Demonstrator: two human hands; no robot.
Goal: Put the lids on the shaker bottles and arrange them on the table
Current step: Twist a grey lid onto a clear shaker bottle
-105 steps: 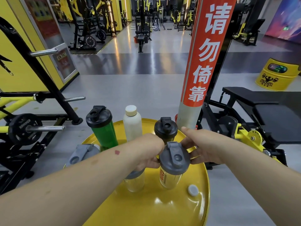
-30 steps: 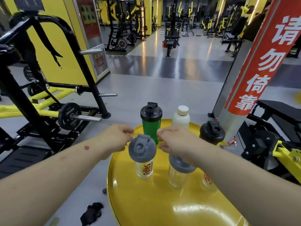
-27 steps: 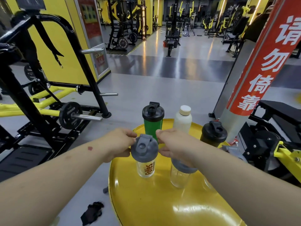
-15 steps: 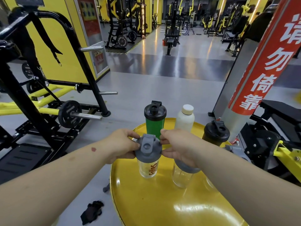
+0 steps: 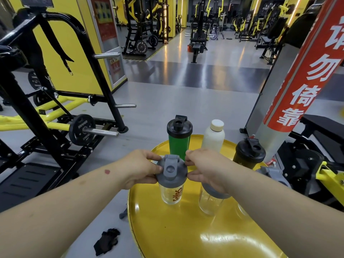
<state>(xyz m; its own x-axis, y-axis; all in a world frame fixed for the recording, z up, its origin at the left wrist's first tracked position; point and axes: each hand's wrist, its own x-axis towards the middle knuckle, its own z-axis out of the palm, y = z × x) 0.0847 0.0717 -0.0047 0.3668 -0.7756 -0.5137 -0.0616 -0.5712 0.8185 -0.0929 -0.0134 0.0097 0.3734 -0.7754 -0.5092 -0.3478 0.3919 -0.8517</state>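
A clear shaker bottle (image 5: 172,193) with orange lettering stands near the left edge of the round yellow table (image 5: 186,231). Its grey lid (image 5: 171,173) is gripped from both sides: my left hand (image 5: 141,169) on the left, my right hand (image 5: 203,169) on the right. A second clear bottle (image 5: 209,201) with a grey lid stands under my right wrist. Behind stand a green shaker (image 5: 179,144) with a black lid, a white bottle (image 5: 213,139) and a black shaker (image 5: 248,154).
A red and grey pillar (image 5: 297,75) rises at the right. A weight rack with a plate (image 5: 81,130) stands left of the table. A grey lidded object (image 5: 273,175) sits at the table's right edge. A black scrap (image 5: 108,241) lies on the floor.
The view has swung left since 3.5 s ago. In the last second both hands closed in on the grey lid of the lettered bottle; the bottle shifted slightly right.
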